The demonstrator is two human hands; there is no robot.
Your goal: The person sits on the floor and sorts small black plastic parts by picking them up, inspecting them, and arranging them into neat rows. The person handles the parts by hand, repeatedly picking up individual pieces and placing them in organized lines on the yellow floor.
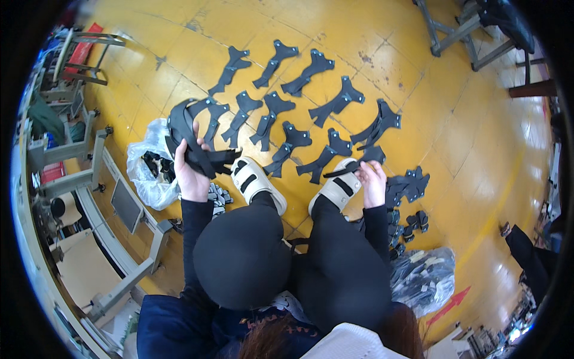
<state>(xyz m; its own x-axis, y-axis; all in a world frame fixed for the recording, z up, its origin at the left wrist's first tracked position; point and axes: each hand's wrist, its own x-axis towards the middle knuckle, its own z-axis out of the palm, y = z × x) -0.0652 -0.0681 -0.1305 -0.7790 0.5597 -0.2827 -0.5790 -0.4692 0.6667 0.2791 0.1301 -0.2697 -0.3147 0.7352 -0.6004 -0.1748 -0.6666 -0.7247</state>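
Left hand [191,173] fingers closed round a bundle of black leather-like cut pieces [188,134]; right hand [373,179] fingers pinching one black cut piece [353,166] above the yellow floor [418,107].

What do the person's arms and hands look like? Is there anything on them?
Both arms wear long black sleeves that fit closely and end at the wrists. The left hand and right hand are bare: no gloves show, and no rings or watch can be made out. Near the shoulders the sleeves meet a dark blue top.
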